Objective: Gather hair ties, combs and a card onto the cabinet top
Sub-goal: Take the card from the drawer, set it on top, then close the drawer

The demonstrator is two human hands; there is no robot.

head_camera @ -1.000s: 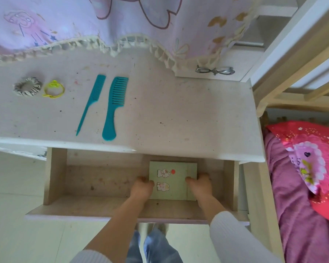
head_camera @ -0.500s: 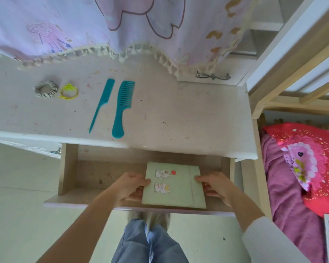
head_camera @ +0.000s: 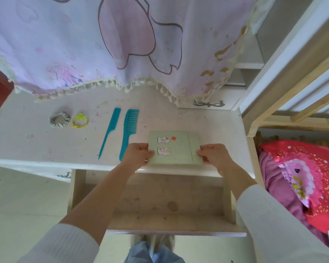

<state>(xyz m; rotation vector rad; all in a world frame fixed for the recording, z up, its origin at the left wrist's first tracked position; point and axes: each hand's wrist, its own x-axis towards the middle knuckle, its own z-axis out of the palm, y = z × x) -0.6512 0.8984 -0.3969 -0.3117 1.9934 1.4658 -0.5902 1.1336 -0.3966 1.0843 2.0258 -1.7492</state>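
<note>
One card (head_camera: pixel 176 149), pale green, two small animal stickers and a red dot on its face, a fold line down its right part. It sits over the near edge of the cabinet top (head_camera: pixel 207 126), right of centre; whether it rests flat on the surface or is held just above it cannot be told. Two hands on it, one per side. Left hand (head_camera: pixel 138 153) grips the card's left edge at the near half: thumb lies on top beside the lower sticker, remaining fingers curled under and out of sight. Right hand (head_camera: pixel 213 155) grips the right edge, also near half: thumb on top at the edge, fingers (head_camera: pixel 207 161) bent and bunched together, wrapping the near right corner. So the card spans the gap between the two thumbs, pinched at both sides, far half free. Two combs, both teal, just left of the card, lying side by side and apart: a wide-tooth comb (head_camera: pixel 128 130) with its handle end close to the left hand, and a thin tail comb (head_camera: pixel 109 132) farther left, point toward the cabinet's near edge. Two hair ties farther left again, next to each other: a yellow hair tie (head_camera: pixel 80 121), thin, and a grey scrunchie (head_camera: pixel 59 119), striped fabric. One drawer (head_camera: pixel 227 202) stands pulled out below the cabinet edge, under the forearms. White ribbed sleeves on both arms. Pink printed curtain (head_camera: pixel 103 44) with fringe hangs over the back of the top.
</note>
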